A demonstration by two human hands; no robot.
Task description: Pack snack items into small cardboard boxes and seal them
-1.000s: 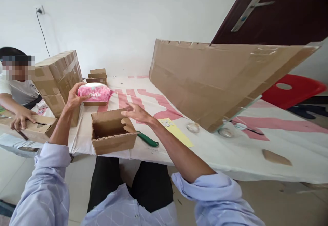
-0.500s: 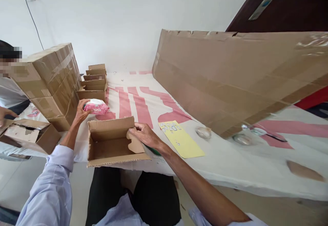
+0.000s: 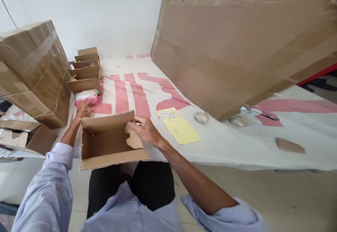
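An open cardboard box sits at the table's front edge, tilted toward me, its inside bare and one end flap bent in. My right hand pinches that box at its right end, thumb on the flap side. Up to the left, a pink and white soft pack, probably wet wipes, lies on the table. My left hand is at the pack's near side with fingers loosely extended, no longer wrapped round it. Whether the fingertips still touch the pack is hard to see.
Open small boxes stand in a row behind the pack. Taped cartons are stacked at left, beside another opened box. A yellow sheet of stickers, tape rolls and a large cardboard panel are at right.
The pink pack has gone from my left hand's grasp to lying on the table, and that hand has drawn back toward me. The right hand keeps holding the box. My view has tipped downward.
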